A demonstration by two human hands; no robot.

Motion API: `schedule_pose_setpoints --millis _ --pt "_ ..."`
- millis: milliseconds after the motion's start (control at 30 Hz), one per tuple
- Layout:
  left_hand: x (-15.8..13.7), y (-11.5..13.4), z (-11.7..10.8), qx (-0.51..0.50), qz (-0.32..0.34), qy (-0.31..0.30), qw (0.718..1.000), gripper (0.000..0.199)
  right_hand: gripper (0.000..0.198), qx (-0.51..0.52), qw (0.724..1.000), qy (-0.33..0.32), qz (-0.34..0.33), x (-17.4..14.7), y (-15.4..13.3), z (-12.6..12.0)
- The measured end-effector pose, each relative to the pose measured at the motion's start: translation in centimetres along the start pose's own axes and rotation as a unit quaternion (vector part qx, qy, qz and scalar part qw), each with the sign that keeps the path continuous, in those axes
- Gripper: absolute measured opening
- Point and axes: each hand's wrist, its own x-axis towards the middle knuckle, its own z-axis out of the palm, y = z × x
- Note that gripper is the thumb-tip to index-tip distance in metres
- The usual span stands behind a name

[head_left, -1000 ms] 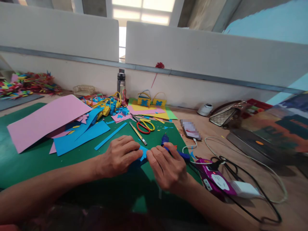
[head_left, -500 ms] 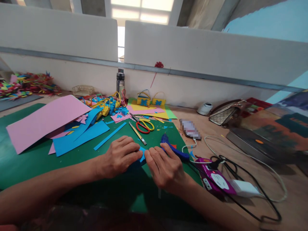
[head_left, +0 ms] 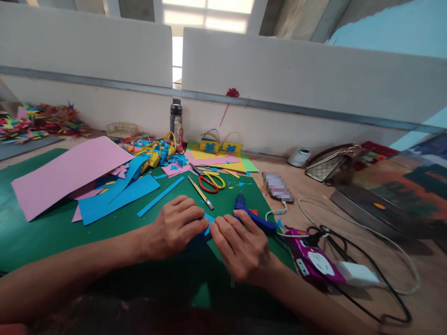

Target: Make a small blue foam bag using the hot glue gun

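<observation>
Between my two hands is a small blue foam-sheet piece (head_left: 208,222), mostly hidden by the fingers. My left hand (head_left: 179,227) is closed on its left side, thumb and forefinger pinching it. My right hand (head_left: 241,246) grips the right side with bent fingers. Just beyond the right hand lies a blue glue gun (head_left: 256,218). A craft knife (head_left: 201,192) and scissors with red and yellow handles (head_left: 211,181) rest on the green mat (head_left: 115,242) ahead of my hands. A narrow blue strip (head_left: 160,196) lies to their left.
Pink sheet (head_left: 73,174) and blue sheet (head_left: 118,200) cover the left of the mat. Small yellow bags with blue bows (head_left: 209,146) stand at the back. On the right are a phone (head_left: 278,187), a purple power strip (head_left: 314,260), looping cables and a handbag (head_left: 326,167).
The whole view has shifted very slightly. Both hands keep their hold on the blue piece, with hardly any visible movement.
</observation>
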Motion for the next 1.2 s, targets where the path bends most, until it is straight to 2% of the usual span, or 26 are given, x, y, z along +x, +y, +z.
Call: schedule_pose_setpoints --millis 300,400,567,667,700,733,767,833,900,933,967,1000,1067,1200 --pt "-0.2 0.2 0.2 0.001 0.002 -0.011 1.0 0.023 0.024 -0.007 0.999 0.005 -0.036 0.0 -0.1 0.1" --pt "-0.3 -0.1 0.3 -0.001 0.005 -0.006 1.0 0.019 0.025 -0.004 0.999 0.013 -0.029 0.0 0.0 0.2" --pt "-0.4 -1.2 -0.2 0.033 0.018 0.021 0.999 0.015 0.025 0.016 0.999 0.013 0.05 -0.3 0.7 0.5" --pt "-0.2 -1.7 -0.8 0.049 0.018 0.033 0.998 0.016 0.016 0.109 0.98 0.035 0.165 -0.4 1.1 0.6" --pt "-0.2 -1.7 -1.0 0.052 0.02 0.038 0.998 0.016 0.013 0.164 0.959 0.031 0.228 -0.3 1.2 0.7" --pt "-0.1 -1.7 -1.1 0.056 0.022 0.04 0.997 0.015 0.013 0.231 0.926 0.019 0.298 -0.2 1.3 0.7" --pt "-0.1 -1.6 -1.2 0.061 0.024 0.042 0.997 0.014 0.014 0.305 0.879 0.004 0.367 -0.1 1.3 0.8" --pt "-0.2 -1.4 -1.2 0.075 0.03 0.04 0.996 0.014 0.02 0.459 0.747 -0.032 0.479 0.1 1.3 1.0" --pt "-0.3 -1.3 -1.1 0.085 0.032 0.036 0.995 0.015 0.029 0.585 0.607 -0.054 0.535 0.3 1.1 1.3" --pt "-0.4 -1.2 -1.0 0.088 0.034 0.034 0.995 0.015 0.033 0.625 0.548 -0.06 0.553 0.4 0.9 1.4" --pt "-0.5 -1.1 -0.9 0.091 0.036 0.032 0.995 0.016 0.036 0.65 0.501 -0.064 0.568 0.4 0.8 1.5" --pt "-0.5 -1.1 -0.8 0.094 0.038 0.029 0.994 0.017 0.038 0.663 0.467 -0.065 0.581 0.5 0.6 1.5" --pt "-0.7 -1.1 -0.6 0.104 0.04 0.02 0.994 0.019 0.041 0.667 0.433 -0.059 0.603 0.6 0.4 1.6" --pt "-1.2 -1.4 -0.1 0.123 0.038 -0.008 0.992 0.019 0.038 0.647 0.435 -0.013 0.626 0.8 0.3 1.7"
